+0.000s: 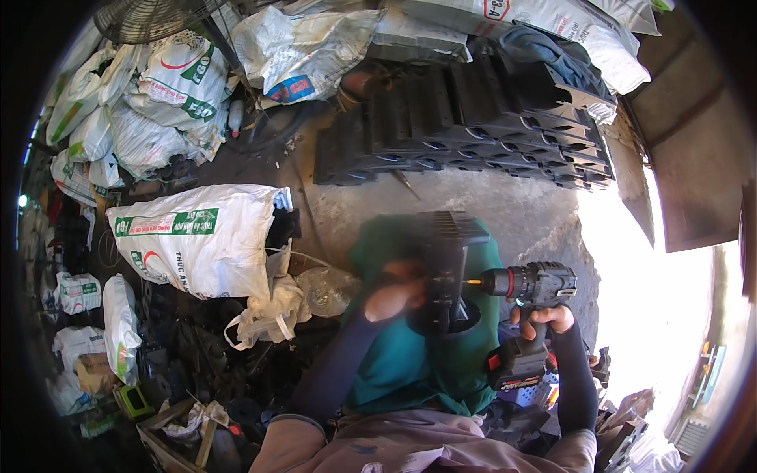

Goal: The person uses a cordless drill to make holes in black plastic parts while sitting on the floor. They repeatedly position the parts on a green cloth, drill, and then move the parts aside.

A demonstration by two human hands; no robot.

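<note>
My right hand is closed around the handle of a black cordless drill, its battery hanging below. The drill's gold-coloured bit points left, its tip right beside a black plastic part. This part has a ribbed top end and a rounded, ring-like lower end, and is held upright above my lap. My left hand grips its left side; motion blurs the hand, and some fingers are hidden behind the part. Green cloth covers my legs beneath.
Stacked black plastic pieces fill the floor ahead. A white sack lies left of my knees, with a clear plastic bag beside it. More filled sacks are piled far left, near a fan. Bright light enters at right.
</note>
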